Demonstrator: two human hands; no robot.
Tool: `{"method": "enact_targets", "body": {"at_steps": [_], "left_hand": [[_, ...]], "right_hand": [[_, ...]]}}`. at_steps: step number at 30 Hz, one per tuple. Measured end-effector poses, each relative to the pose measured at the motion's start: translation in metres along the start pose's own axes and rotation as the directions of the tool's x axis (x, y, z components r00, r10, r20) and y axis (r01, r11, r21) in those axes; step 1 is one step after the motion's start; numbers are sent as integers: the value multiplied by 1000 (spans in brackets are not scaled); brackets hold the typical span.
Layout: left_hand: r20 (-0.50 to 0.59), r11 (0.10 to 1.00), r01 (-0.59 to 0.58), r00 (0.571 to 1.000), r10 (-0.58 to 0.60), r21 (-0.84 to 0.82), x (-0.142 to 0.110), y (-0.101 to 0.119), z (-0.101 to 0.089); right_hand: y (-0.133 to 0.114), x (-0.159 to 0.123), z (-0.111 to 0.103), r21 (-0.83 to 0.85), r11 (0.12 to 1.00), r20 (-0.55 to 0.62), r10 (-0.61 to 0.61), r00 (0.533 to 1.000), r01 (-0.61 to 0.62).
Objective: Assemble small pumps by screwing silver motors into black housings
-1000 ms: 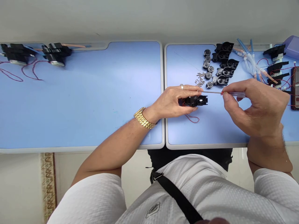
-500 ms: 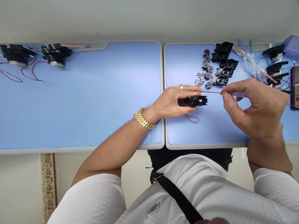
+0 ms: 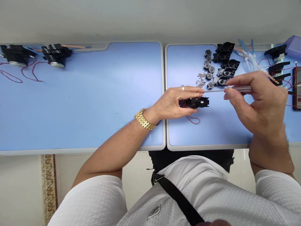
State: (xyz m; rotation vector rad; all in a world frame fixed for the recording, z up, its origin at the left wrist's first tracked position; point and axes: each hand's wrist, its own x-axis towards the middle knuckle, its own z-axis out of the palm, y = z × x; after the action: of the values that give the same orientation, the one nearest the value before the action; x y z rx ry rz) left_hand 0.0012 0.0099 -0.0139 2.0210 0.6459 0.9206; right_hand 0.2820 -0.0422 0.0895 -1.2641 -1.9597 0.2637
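Note:
My left hand (image 3: 175, 102) grips a black plastic pump housing (image 3: 198, 102) from its left side, with a thin red wire trailing from it (image 3: 193, 120) onto the blue tabletop. My right hand (image 3: 261, 102) pinches a precision screwdriver (image 3: 240, 89) with a clear handle. Its thin steel shaft points left, and its tip sits by my left fingertips, above the housing. Below the tip, the fingers hide where it ends. Several tiny steel screws (image 3: 200, 81) lie in a small heap just above my left hand.
Several round metal-and-black rotors (image 3: 208, 67) and black housings (image 3: 225, 72) stand in rows behind my hands. Clear tubing (image 3: 250, 59), assembled black units (image 3: 277, 69) and a phone-like device (image 3: 297, 88) lie at right. More black units (image 3: 56, 56) sit on the left table.
My right hand has moved up and slightly right, drawing the screwdriver with it so the shaft now lies higher over the housing. My left hand and the housing have stayed nearly still.

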Motion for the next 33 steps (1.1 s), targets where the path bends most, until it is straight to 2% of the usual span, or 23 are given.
{"method": "enact_targets", "body": {"at_steps": [8, 18, 23, 30, 33], "left_hand": [[12, 998, -55, 998, 56, -22, 1, -1, -2], [57, 999, -5, 998, 3, 36, 1, 2, -4], [46, 999, -21, 999, 20, 28, 0, 2, -4], [-8, 996, 83, 996, -83, 21, 1, 3, -1], [5, 992, 126, 992, -126, 16, 3, 8, -1]], "right_hand": [[-3, 3, -4, 195, 975, 62, 98, 993, -108], [-5, -1, -2, 164, 978, 14, 126, 992, -127], [-8, -1, -3, 160, 978, 1, 136, 991, -134], [-17, -6, -2, 193, 966, -86, 192, 978, -172], [-15, -10, -4, 182, 970, -106, 181, 978, -160]]}}
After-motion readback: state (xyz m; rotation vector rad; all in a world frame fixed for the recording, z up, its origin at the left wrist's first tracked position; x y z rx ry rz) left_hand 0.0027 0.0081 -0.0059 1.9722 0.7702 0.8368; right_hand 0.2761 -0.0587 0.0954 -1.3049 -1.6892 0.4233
